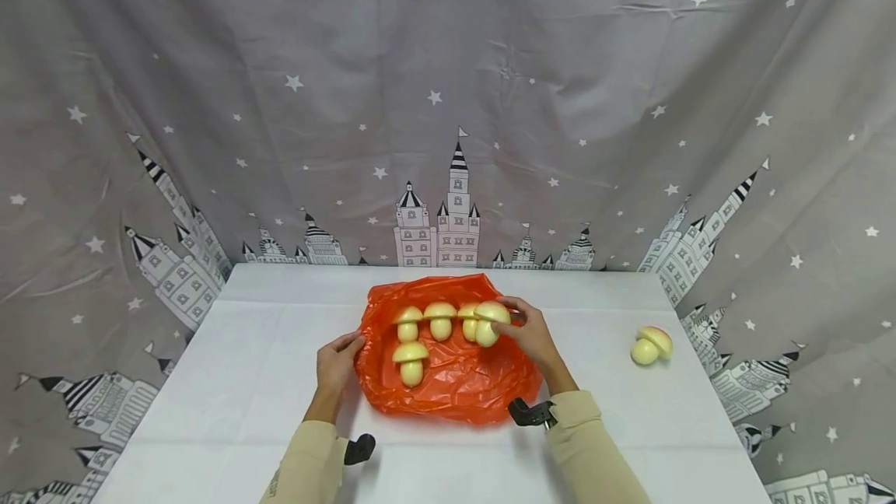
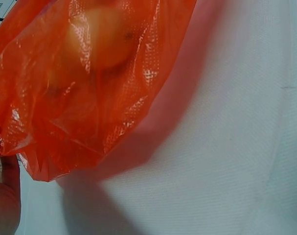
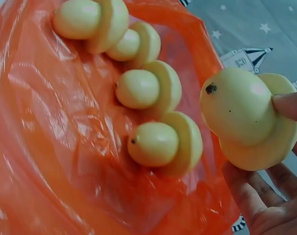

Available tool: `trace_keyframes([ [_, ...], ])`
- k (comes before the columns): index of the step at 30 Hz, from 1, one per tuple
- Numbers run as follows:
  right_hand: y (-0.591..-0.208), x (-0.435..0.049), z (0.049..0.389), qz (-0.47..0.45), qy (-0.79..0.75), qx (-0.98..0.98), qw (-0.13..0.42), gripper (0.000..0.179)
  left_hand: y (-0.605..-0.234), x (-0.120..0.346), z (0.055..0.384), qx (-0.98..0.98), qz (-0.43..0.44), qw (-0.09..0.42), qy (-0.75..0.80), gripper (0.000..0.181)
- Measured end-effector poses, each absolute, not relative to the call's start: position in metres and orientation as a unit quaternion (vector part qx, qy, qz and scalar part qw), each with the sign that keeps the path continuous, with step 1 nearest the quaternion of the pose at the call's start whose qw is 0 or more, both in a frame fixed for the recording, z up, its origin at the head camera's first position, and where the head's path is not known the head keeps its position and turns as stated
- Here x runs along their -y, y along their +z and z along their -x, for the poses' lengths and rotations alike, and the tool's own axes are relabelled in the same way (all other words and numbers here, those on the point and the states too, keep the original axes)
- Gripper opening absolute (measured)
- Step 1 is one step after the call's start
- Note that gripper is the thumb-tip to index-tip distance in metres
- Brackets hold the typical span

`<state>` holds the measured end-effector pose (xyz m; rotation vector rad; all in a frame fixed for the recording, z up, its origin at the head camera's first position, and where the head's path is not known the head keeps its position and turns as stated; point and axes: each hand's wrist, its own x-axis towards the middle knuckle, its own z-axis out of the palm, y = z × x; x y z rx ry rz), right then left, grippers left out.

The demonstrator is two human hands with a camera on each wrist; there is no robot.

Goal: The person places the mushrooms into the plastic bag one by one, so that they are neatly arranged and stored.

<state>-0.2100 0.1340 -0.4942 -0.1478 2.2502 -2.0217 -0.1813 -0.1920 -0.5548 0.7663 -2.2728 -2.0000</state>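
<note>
A red plastic bag lies spread open on the white table, with several pale yellow toy mushrooms inside, including one in front at the left. My left hand pinches the bag's left edge; in the left wrist view its fingers show partly at the frame's edge, under the bag's folds. Between the thumb and fingers of my right hand is another toy mushroom, held over the bag's right side. This one has a dark spot on the end of its stem, and it overlaps a mushroom behind it in the head view.
One more toy mushroom with a reddish tinge on its cap lies on its side at the right of the table. Behind the table hangs a grey curtain printed with castles and stars. Black wrist mounts stick out from both sleeves.
</note>
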Motion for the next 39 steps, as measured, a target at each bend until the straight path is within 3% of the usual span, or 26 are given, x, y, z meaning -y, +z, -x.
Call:
trace_keyframes([
  [6,-0.519,-0.126,0.219,0.039,-0.658,-0.75,0.055,0.049,-0.555,0.192,0.181,0.725,-0.25,-0.004,-0.641,0.036],
  [12,-0.523,-0.117,0.222,0.058,-0.654,-0.752,0.062,0.049,-0.555,0.195,0.183,0.728,-0.245,0.014,-0.64,0.037],
  [27,-0.537,-0.1,0.22,0.09,-0.646,-0.753,0.085,0.047,-0.552,0.192,0.184,0.735,-0.241,0.007,-0.634,0.037],
  [34,-0.514,-0.092,0.207,0.121,-0.639,-0.751,0.113,0.046,-0.553,0.192,0.183,0.73,-0.244,0.003,-0.638,0.036],
  [39,-0.525,-0.087,0.21,0.122,-0.635,-0.754,0.117,0.045,-0.552,0.193,0.184,0.728,-0.247,0.004,-0.639,0.034],
])
